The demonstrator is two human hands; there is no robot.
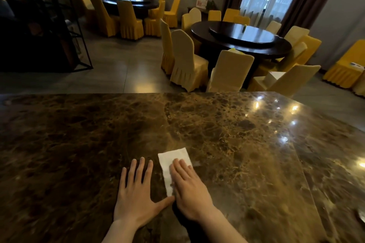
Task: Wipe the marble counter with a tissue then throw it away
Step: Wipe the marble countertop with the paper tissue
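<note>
We press the right hand (pixel 188 189) flat, fingers extended, onto the folded tissue (pixel 173 161); nothing pinched. The left hand (pixel 136 193) lies open on the marble counter (pixel 246 134) just beside it. Tissue: light, soft, tear-prone; likely slides easily. Pinch at edge beyond fingertips.

Round tables (pixel 242 40), yellow-covered chairs (pixel 186 61)

a restaurant dining hall: round tables (pixel 242 40) ringed by yellow-covered chairs (pixel 187 61).
</note>
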